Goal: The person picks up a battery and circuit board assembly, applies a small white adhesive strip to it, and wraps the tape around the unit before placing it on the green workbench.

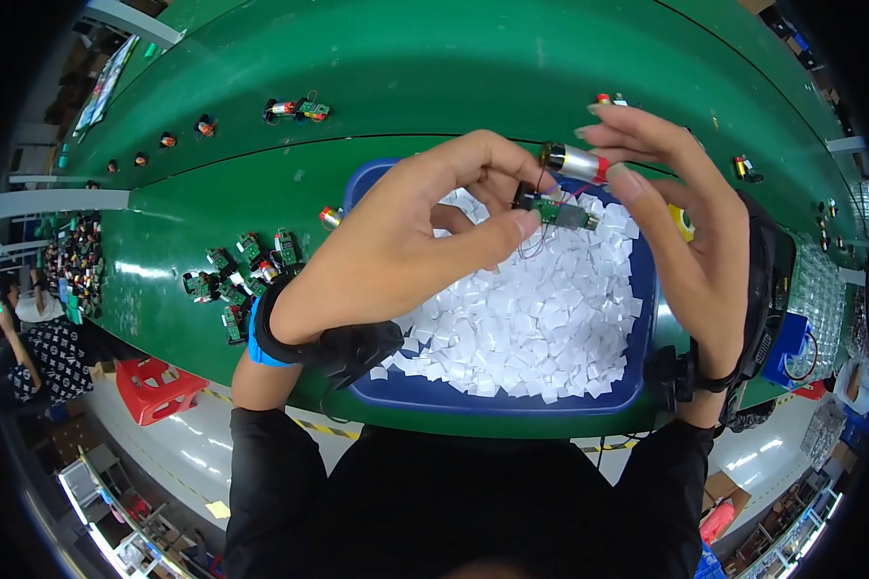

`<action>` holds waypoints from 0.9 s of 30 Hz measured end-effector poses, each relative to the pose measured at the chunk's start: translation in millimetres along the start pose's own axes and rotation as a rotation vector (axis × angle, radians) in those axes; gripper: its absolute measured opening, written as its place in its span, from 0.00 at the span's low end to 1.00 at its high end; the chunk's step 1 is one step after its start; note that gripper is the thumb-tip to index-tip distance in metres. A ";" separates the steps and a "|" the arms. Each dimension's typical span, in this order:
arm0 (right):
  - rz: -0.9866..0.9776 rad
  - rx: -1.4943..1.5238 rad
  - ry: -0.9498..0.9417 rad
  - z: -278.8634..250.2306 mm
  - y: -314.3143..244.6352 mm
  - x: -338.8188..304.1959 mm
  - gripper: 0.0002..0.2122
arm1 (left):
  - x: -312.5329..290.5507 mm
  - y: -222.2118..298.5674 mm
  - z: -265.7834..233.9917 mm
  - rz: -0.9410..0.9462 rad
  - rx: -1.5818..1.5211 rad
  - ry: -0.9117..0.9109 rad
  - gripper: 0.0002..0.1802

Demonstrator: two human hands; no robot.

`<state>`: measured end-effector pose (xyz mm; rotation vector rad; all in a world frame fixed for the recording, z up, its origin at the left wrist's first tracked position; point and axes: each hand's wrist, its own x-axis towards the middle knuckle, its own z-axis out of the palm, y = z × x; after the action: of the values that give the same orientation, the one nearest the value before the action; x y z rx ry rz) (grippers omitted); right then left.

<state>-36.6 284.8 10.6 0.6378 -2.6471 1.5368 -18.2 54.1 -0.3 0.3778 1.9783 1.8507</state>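
Between the thumb and fingers of my left hand is a small green circuit board with a black part at its end and thin wires. My right hand has its thumb and fingers closed around the red end of a silver cylinder, which looks like a battery cell. Its dark end points left, close to my left fingertips. Thin wires run between the cylinder and the board. Both hands hover over a blue tray full of small white squares.
Several similar board assemblies lie in a cluster on the green table, left of the tray. Others are spread along the far green surface. A clear plastic tray and a blue box sit at the right. Left is a red stool.
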 end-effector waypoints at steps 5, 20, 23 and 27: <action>-0.179 -0.021 -0.106 -4.2 -0.2 1.2 0.14 | -0.7 -6.5 0.8 -0.008 -0.133 -0.118 0.18; -0.408 -0.006 -0.302 -19.9 -9.1 6.5 0.14 | 9.3 -14.3 -11.9 -0.162 -0.569 -0.433 0.17; -0.501 -0.094 -0.325 -19.1 -13.3 2.9 0.15 | 8.4 -15.5 -11.4 -0.176 -0.658 -0.440 0.18; -0.475 -0.177 -0.186 -9.2 -11.3 -1.2 0.13 | 8.7 -9.2 -0.3 -0.215 -0.609 -0.139 0.20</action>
<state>-33.2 288.0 24.4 1.3289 -2.4529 1.1462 -25.3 57.1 -10.4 0.0981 1.2247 2.0934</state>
